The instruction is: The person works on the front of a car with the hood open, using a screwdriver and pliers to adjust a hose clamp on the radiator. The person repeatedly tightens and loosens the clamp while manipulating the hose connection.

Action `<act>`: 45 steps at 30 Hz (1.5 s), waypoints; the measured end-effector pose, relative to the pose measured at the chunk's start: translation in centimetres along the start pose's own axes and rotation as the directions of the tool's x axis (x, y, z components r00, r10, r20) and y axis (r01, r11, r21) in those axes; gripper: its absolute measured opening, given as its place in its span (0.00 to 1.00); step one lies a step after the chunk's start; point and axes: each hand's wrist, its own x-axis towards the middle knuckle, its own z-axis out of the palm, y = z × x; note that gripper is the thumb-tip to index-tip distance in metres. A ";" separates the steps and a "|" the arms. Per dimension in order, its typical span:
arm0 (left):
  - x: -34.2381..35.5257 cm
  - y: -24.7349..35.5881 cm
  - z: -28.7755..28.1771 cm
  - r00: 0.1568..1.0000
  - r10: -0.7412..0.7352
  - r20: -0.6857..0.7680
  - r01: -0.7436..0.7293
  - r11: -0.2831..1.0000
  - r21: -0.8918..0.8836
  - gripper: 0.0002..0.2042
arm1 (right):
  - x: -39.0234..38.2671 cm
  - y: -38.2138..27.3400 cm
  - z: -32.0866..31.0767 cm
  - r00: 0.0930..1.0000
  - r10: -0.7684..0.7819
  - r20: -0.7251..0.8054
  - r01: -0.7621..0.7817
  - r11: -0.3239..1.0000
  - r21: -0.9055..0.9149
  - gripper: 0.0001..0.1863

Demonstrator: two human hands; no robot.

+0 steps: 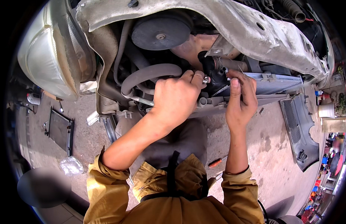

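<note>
My left hand (178,95) is closed in the front of an opened-up car, its fingers curled beside a thick grey rubber hose (148,74). A small shiny metal piece (206,80) shows at its fingertips; the rest of what it grips is hidden. My right hand (241,97) pinches a small metal piece (227,73) between thumb and fingers, next to a black hose fitting (217,76). Behind the right hand lies the radiator (275,83), its finned edge showing. A dark round pulley-like disc (161,33) sits above the hose.
A bare metal crossmember (251,31) arches over my hands. The headlamp (49,52) hangs at the left. On the ground lie a framed radiator-like panel (60,130), a crumpled clear plastic bag (71,165), an orange-handled tool (215,162) and a grey bumper-like part (300,130).
</note>
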 end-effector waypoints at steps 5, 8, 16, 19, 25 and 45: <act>0.1 -0.1 -0.4 0.999 -0.011 0.036 0.011 1.000 -0.001 0.12 | -0.1 0.5 0.1 1.000 -0.014 -0.008 0.014 1.000 0.007 0.10; 0.1 -0.1 -0.3 0.999 -0.014 0.031 0.015 1.000 -0.001 0.11 | -0.1 0.8 0.1 0.999 -0.030 -0.012 0.030 0.999 0.012 0.10; 0.4 0.1 -0.4 0.999 -0.034 0.004 0.034 0.999 -0.008 0.11 | 0.0 0.9 0.2 0.998 -0.056 -0.038 0.058 0.997 0.045 0.09; 0.5 0.1 -0.4 1.000 -0.009 -0.030 0.008 1.000 -0.030 0.11 | 0.0 0.9 0.1 0.998 -0.060 -0.034 0.062 0.997 0.037 0.09; 0.5 0.7 0.2 0.997 -0.009 -0.075 0.006 0.999 -0.048 0.12 | 0.0 1.2 0.1 0.996 -0.077 -0.045 0.079 0.995 0.055 0.08; 0.6 0.4 1.4 0.983 0.052 -0.178 -0.063 0.997 -0.055 0.08 | -0.1 0.1 -0.9 0.999 -0.048 -0.016 0.050 0.984 0.173 0.10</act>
